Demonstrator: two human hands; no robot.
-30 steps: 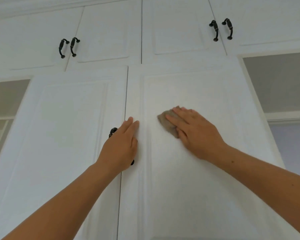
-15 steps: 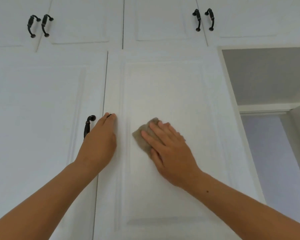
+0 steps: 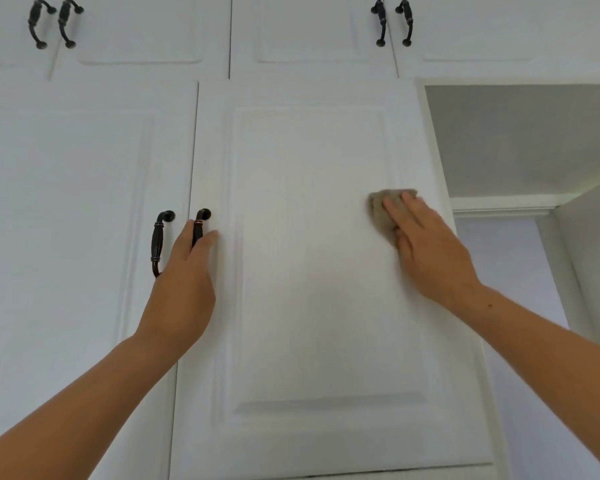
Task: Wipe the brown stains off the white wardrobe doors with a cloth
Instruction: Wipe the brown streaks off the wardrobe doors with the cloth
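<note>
1. Rightward travel since the earlier frames: I see the right hand (image 3: 430,247) and its cloth (image 3: 380,209) carried from the left-centre of the raised panel to the panel's right edge. The left hand (image 3: 184,282) stays by the door seam.
2. Right wardrobe door (image 3: 309,306): white, with a raised rectangular panel, filling the middle of my view. Both hands bear on it.
3. Left wardrobe door (image 3: 66,237): white, with the same moulding, meeting its neighbour at a narrow vertical seam.
4. Upper cupboard doors (image 3: 142,29): a white row above both wardrobe doors, carrying two pairs of small dark handles (image 3: 380,24).
5. Open recess (image 3: 516,140): grey-shaded, just right of the right wardrobe door's top corner.
6. Right hand: fingers straight and close together, pressing the cloth flat against the door. I see no finger curled round it.
7. Left hand: fingers extended and flat on the left stile of the right wardrobe door, holding nothing.
8. Left door handle (image 3: 158,242): long and dark, just beside the left hand, its lower end hidden behind that hand.
9. Cloth: grey-brown and crumpled, lying on the right wardrobe door at the panel's right edge. It is mostly covered by the fingers, with its left and upper parts showing.
10. Right door handle (image 3: 201,220): dark, with only its upper part visible to me, between two fingers of the left hand.
</note>
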